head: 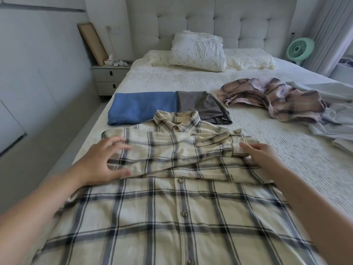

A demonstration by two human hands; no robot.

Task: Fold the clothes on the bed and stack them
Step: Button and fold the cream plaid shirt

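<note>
A cream plaid button shirt (172, 207) lies face up on the bed (286, 159), collar away from me, both sleeves folded across the chest. My left hand (103, 161) hovers at the shirt's left side with fingers spread and relaxed, thumb touching the cloth. On the right edge of the folded sleeve rests my right hand (261, 153), fingers fairly straight. Behind the shirt lie a folded blue garment (141, 108) and a folded grey garment (202, 108) side by side. A crumpled pink plaid shirt (275, 98) lies at the right.
A pale grey cloth (332, 111) is heaped at the bed's right edge. Pillows (198, 50) lean on the tufted headboard. A nightstand (108, 77) stands at the left, a green fan (299, 48) at the back right. The wall runs close along the left.
</note>
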